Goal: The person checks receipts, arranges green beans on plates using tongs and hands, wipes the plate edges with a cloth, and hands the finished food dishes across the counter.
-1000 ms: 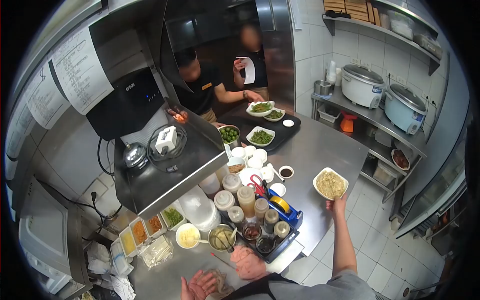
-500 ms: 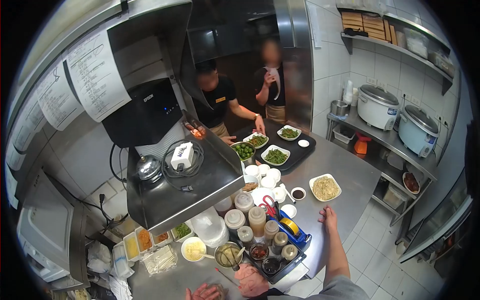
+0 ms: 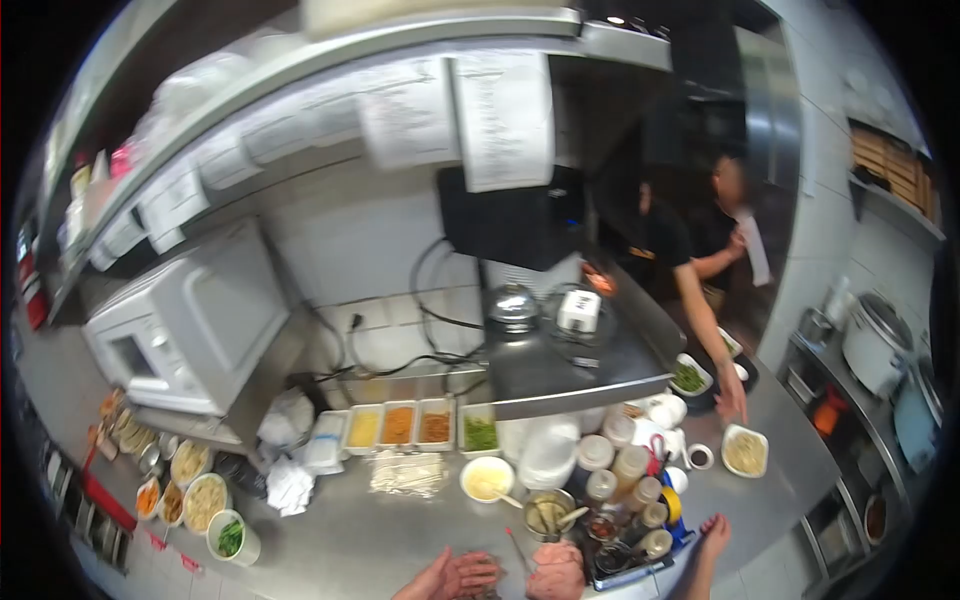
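Note:
My left hand (image 3: 458, 574) is open at the counter's front edge, palm up with spread fingers, holding nothing. Just right of it lies a crumpled pink thing (image 3: 556, 572), perhaps a cloth. My right hand (image 3: 714, 538) hangs open and empty near the right counter edge, its fingers loosely bent. Between the hands stands a black tray with several sauce bottles (image 3: 630, 465) and a blue tape dispenser (image 3: 673, 508). Farther up sits a square white dish of noodles (image 3: 745, 452); a co-worker's hand (image 3: 733, 402) reaches down close to it.
Tubs of chopped toppings (image 3: 397, 425) line the back, with wrapped sticks (image 3: 408, 473), a yellow-filled bowl (image 3: 487, 480) and a metal pot (image 3: 549, 512) before them. A steel shelf (image 3: 580, 385) overhangs the counter. Left are a white microwave (image 3: 190, 320) and food containers (image 3: 232, 538).
My view has swung left, bringing in the microwave and food containers. My right hand has drawn back from the noodle dish. The co-worker's arm now stretches toward that dish.

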Demonstrator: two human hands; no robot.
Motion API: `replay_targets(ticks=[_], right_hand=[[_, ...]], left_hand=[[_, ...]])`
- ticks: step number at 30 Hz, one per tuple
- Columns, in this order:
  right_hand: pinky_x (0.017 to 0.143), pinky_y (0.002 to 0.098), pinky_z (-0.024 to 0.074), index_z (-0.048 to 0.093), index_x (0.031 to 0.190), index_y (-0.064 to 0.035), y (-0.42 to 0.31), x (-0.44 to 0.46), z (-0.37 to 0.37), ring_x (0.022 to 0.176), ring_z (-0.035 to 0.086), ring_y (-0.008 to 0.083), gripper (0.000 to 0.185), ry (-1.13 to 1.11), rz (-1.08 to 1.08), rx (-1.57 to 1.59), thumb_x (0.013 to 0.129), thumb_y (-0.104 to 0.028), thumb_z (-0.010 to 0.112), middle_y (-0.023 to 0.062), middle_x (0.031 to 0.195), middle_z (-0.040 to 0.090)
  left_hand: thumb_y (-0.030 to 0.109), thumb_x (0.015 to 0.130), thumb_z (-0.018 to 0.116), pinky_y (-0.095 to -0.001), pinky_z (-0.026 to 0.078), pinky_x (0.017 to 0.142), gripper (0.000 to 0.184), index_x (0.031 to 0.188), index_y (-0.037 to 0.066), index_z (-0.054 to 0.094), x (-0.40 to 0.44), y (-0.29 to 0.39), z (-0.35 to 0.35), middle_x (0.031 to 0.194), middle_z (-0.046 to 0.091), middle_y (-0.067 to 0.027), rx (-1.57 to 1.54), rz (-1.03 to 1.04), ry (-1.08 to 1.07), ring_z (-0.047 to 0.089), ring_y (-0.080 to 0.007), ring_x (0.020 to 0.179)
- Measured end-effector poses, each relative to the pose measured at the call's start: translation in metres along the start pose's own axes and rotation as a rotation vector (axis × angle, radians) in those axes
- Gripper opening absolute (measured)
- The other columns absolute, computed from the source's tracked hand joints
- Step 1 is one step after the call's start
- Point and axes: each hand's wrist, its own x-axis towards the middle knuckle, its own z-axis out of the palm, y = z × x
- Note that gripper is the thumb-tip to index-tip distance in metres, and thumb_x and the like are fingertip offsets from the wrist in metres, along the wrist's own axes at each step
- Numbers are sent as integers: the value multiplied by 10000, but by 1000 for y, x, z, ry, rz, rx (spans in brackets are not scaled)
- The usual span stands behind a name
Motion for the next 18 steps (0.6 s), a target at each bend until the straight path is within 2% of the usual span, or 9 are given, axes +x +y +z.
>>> replay_targets(ticks=[6,9,12,15,16,18], right_hand=[[469,193,365,547,945,-19,3,-17,-1,564,444,65,187,-111,-69,-87,946,-174,442,-6,705,490],[466,187,355,560,930,-36,22,-6,-16,559,439,51,183,-79,-106,-236,945,-175,441,-21,700,494],[467,163,338,568,917,-45,30,-9,-23,559,428,20,190,-85,-49,-205,950,-178,437,-42,694,495],[511,242,387,557,929,-36,34,-7,-27,605,492,120,155,-95,-49,-273,899,-180,507,22,734,523],[560,291,411,556,992,-17,22,-15,-19,637,513,165,213,-85,-62,-453,889,-198,510,68,791,556],[657,390,457,554,1118,21,-49,-71,16,700,554,254,360,-78,-99,-813,869,-235,516,158,905,623]], left_hand=[[693,826,327,-417,400,936,830,1364,60,346,-14,1,4,1313,473,-139,-46,16,27,511,-262,1145],[698,819,340,-411,411,922,839,1365,61,347,-20,3,8,1305,482,-137,-38,30,26,521,-258,1132],[708,810,345,-399,427,900,852,1362,60,355,-21,0,6,1290,497,-135,-30,29,44,528,-257,1122],[710,813,334,-390,437,880,845,1360,66,360,-21,-1,7,1269,515,-126,-26,27,26,539,-255,1099],[709,816,331,-387,440,873,838,1358,70,364,-21,-2,7,1265,518,-124,-30,13,36,543,-254,1090],[706,820,325,-379,446,859,826,1353,76,371,-23,-6,7,1257,524,-120,-47,0,63,550,-251,1073]])
